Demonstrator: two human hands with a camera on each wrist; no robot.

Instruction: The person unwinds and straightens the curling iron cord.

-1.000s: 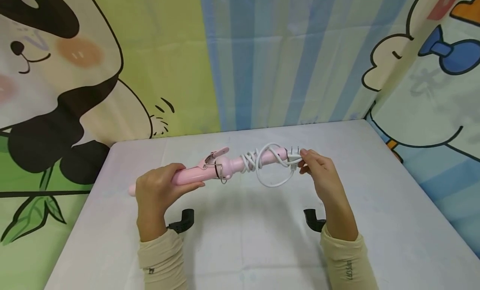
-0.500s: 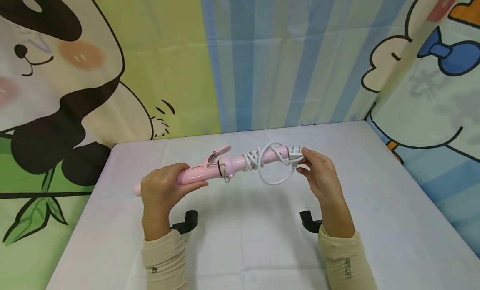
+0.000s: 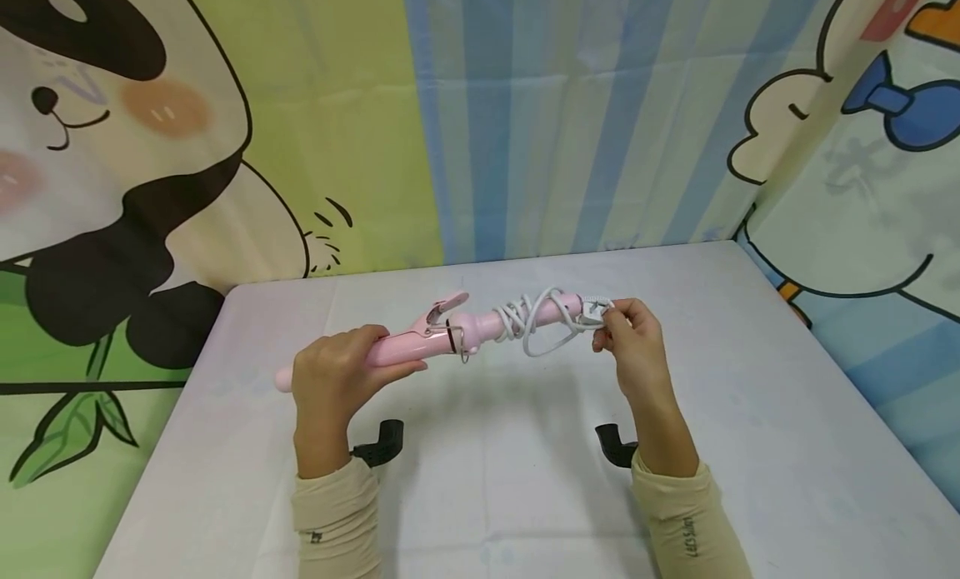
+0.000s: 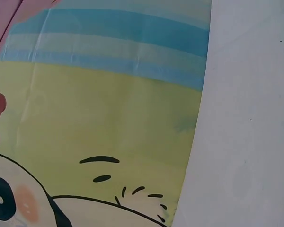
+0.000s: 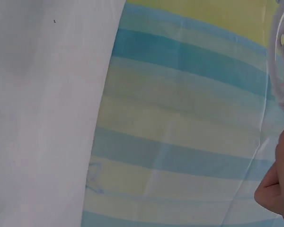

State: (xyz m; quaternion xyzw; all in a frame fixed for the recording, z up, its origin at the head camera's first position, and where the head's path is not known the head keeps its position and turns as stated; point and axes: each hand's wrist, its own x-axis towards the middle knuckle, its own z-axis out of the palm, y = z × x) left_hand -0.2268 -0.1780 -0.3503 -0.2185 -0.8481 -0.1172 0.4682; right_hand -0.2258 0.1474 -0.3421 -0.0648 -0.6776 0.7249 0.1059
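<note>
Between left grip [image 3: 330,375] and right grip [image 3: 637,350], cord [image 3: 513,319] wound round pink curling iron [image 3: 471,333]; left clasps the iron, right pinches plug [image 3: 595,312].

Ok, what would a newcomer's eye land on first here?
Probably the pink curling iron, held over the white table at the middle of the head view: the left hand grips its barrel, the right hand pinches the white plug by the other end. White cord coils round the handle. Behind, at the head view's left, a big cartoon panda also draws the eye.

White, faintly creased tabletop [image 3: 517,479]
</note>
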